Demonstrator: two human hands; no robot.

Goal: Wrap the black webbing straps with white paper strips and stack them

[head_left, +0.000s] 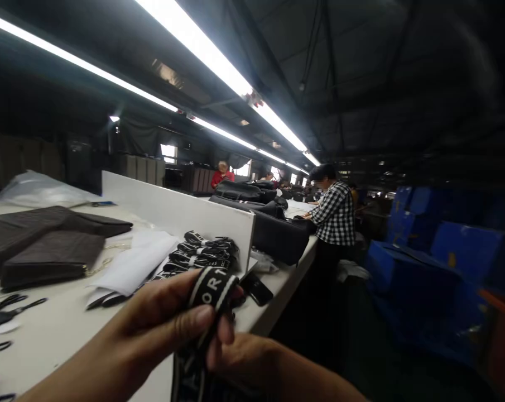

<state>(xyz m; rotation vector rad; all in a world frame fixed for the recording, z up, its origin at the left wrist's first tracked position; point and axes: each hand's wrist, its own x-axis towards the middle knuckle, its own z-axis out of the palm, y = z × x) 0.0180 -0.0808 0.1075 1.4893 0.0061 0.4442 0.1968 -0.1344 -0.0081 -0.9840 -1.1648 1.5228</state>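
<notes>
Holding a black strap (212, 287) with white lettering and pale edge lines, we have it low in the middle of the view, above the near side of the pale desk (68, 349). Our left hand (164, 321) is closed on it, thumb pressed flat to the band and fingers behind. Our right hand (239, 354) meets it from the other side, just below the left; it is partly hidden, so we cannot tell how firmly it grips.

Among the containers, we see blue boxes (411, 273) stacked in the dark to the right, their contents hidden from us. An orange-rimmed bin (501, 304) stands at the right edge, too dim for us to see inside. On the left of the desk lies a clear plastic bag (43, 188); we cannot make out what it holds. Near it are dark brown bags (55, 259), lying flat, with a thin chain beside them. Black bags (277, 231) lie beyond the white partition (177, 215).

The strap's upper stretch slants up to the right, lettered face towards us, and folds over at the top. Its long axis then drops steeply, leaning slightly left, and runs out at the bottom edge. Behind it, we have banded strap bundles (202, 254) against the partition.
</notes>
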